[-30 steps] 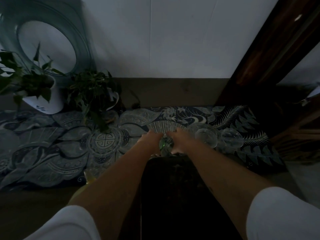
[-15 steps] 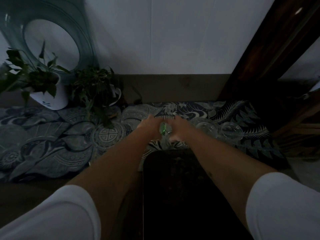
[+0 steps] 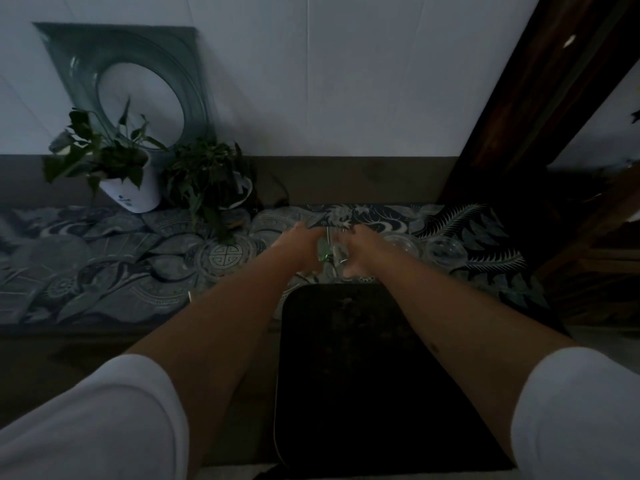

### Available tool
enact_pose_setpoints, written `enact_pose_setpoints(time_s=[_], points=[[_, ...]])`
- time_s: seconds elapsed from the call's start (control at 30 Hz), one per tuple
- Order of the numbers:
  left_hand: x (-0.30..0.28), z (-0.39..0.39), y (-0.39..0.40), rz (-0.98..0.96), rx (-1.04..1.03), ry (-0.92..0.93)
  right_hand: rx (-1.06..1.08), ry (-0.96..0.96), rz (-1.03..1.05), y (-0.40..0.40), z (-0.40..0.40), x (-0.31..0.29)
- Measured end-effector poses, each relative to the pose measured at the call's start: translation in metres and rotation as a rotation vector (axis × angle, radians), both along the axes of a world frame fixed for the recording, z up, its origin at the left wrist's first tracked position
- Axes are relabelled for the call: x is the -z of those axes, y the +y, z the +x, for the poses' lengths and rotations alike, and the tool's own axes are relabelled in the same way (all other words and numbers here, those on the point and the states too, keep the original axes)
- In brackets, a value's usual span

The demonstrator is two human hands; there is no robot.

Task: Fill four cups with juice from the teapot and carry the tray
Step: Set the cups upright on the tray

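Observation:
The light is dim. My left hand [image 3: 296, 245] and my right hand [image 3: 362, 252] are closed from both sides on a clear glass teapot [image 3: 329, 252] with a green glint, held over the patterned cloth. Its outline is hard to make out. Two empty glass cups [image 3: 403, 244] [image 3: 446, 251] stand on the cloth just right of my right hand. A black tray [image 3: 346, 358] lies right below my hands, between my forearms, and I see nothing on it.
A blue patterned cloth [image 3: 121, 271] covers the table. Two potted plants [image 3: 135, 188] [image 3: 211, 188] stand at the back left before a round-holed decorative panel [image 3: 138, 84]. Dark wooden furniture [image 3: 540, 116] rises on the right.
Both hands, still closed on the glass piece, have moved slightly up and away from the tray's far edge. The head view has shifted, so the plants sit further right.

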State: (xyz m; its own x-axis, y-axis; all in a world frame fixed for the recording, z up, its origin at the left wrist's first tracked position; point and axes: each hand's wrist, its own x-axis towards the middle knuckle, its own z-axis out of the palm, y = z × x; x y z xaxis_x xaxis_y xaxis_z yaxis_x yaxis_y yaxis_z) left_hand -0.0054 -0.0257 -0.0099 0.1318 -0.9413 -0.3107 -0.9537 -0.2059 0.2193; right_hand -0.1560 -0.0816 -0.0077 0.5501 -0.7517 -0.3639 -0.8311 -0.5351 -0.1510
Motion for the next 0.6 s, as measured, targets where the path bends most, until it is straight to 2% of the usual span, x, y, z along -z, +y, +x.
enact_pose_setpoints(time_s=[0.2, 0.6], points=[[0.003, -0.039, 0.031, 0.028, -0.023, 0.013, -0.070, 0.053, -0.014, 0.030, -0.044, 0.006], [0.019, -0.125, 0.095, 0.046, -0.016, 0.007, -0.151, -0.020, -0.042, 0.079, -0.138, 0.013]])
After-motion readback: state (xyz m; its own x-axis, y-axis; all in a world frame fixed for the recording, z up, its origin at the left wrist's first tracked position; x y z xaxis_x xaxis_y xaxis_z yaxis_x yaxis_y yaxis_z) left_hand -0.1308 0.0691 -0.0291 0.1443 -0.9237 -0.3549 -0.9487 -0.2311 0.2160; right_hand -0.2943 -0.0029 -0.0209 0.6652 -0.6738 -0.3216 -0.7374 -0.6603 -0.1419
